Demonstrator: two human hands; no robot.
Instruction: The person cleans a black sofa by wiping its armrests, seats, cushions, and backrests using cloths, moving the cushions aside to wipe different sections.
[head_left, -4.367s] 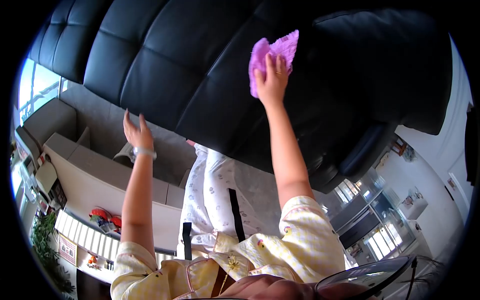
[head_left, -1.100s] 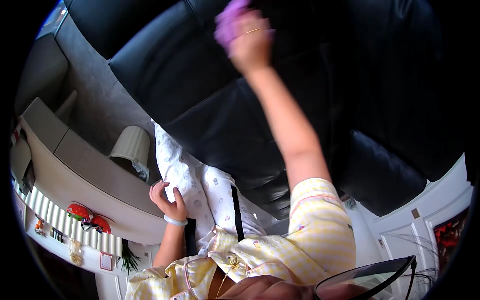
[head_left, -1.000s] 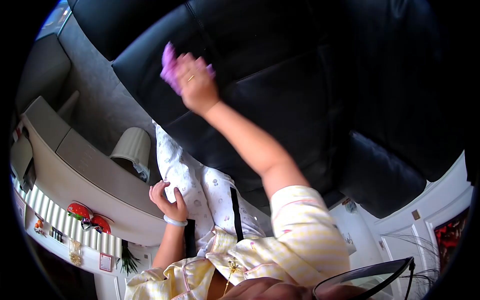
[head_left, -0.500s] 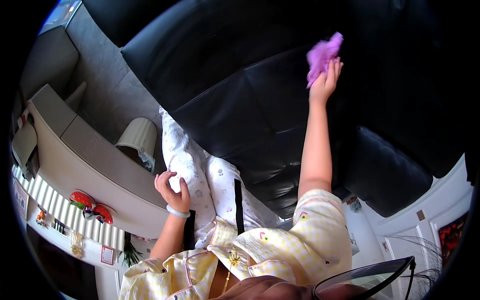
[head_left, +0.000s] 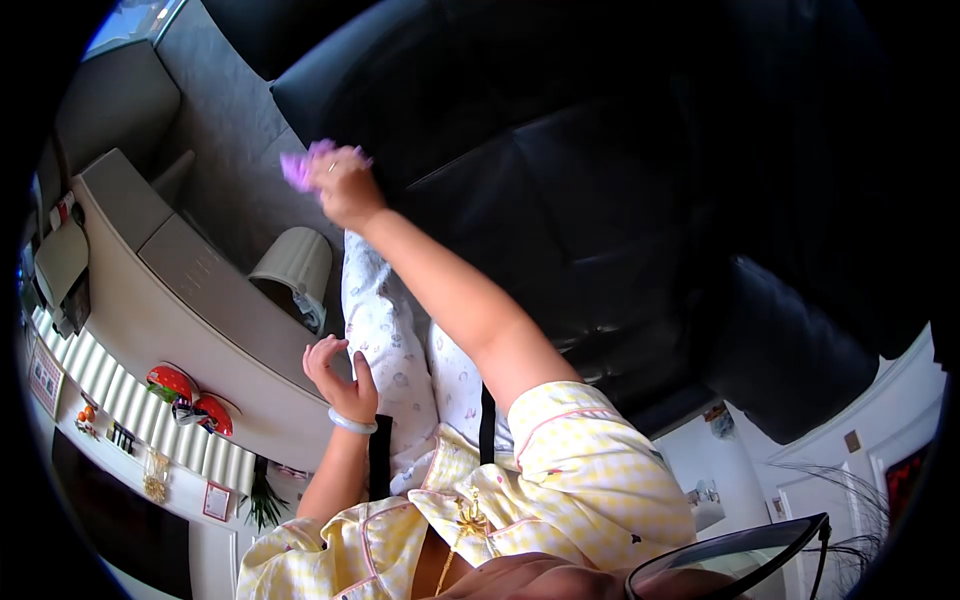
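Note:
My right hand is closed on a crumpled purple cloth, a ring on one finger. The arm reaches across my body to the front left edge of the black leather sofa, where the cloth overlaps the edge and the grey floor. Lower down, my left hand hovers beside my patterned trousers, holding nothing, with its fingers loosely bent and apart. A pale bangle circles that wrist.
A white waste bin with a liner stands on the grey floor, by a long curved cabinet. A black padded sofa arm lies to the right. Red mushroom-shaped decorations show at lower left.
My right hand has swept the purple cloth left across the sofa, from its right part to the left edge. The left hand has stayed nearly in place. The view has shifted slightly.

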